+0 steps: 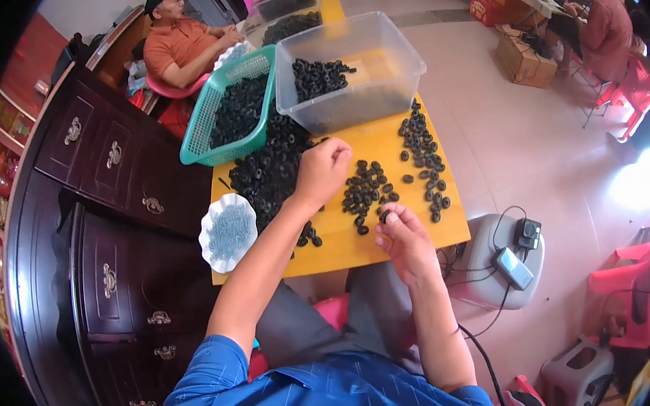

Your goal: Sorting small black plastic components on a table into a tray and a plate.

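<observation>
My right hand (411, 248) pinches a small black ring-shaped part (386, 216) between thumb and fingers, just above the yellow table (321, 258). My left hand (323, 174) is closed over the table's middle, its fingers curled; whatever lies in them is hidden. Between the two hands spreads a loose group of black rings (364, 188). Left of my left hand is a larger heap of black parts (276, 165). A white scalloped dish (206, 238) holding tiny bluish-grey pieces sits by the table's left edge, beside my left forearm.
A green basket (193, 135) of black parts and a clear plastic bin (386, 63) stand at the back. More rings (424, 153) line the right edge. A co-worker (177, 46) sits far left, near dark drawers (115, 156). A grey stool (479, 280) with cabled devices stands right.
</observation>
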Demonstrator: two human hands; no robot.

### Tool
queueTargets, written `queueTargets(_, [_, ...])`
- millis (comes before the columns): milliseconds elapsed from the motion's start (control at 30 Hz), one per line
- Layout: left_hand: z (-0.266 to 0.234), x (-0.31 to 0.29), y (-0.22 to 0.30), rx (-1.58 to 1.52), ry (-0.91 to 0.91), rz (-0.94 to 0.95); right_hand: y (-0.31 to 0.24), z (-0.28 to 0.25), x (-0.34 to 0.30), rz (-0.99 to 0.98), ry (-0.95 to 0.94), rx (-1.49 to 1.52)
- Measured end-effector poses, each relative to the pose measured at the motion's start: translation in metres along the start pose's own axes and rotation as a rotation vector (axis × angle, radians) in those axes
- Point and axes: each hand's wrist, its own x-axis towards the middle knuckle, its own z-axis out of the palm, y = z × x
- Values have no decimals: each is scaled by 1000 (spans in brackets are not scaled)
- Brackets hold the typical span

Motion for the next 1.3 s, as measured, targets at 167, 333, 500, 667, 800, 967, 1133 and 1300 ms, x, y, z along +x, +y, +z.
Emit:
queueTargets(167, [-26,-60,37,-579,-35,-382,-1,-5,5,8,-90,91])
queueTargets(333, [-28,-107,61,-780,-1,-381,3,-4,8,11,-152,86])
queueTargets(500, [-26,-116,72,-824,71,-318,7,2,2,46,-200,23])
queueTargets(667, [-23,-122,71,-822,70,-310,10,4,1,64,-254,-11])
queueTargets(800, [-19,-124,77,-776,69,-321,10,3,1,3,-286,-82])
queueTargets(967, [-18,-125,69,-721,76,-285,12,9,-1,-93,-272,-320])
queueTargets(1133, [-23,-128,66,-740,104,-330,8,11,-3,-81,-258,-360])
queueTargets(1300, [-30,-135,58,-809,138,-410,5,10,-2,-54,-133,-296])
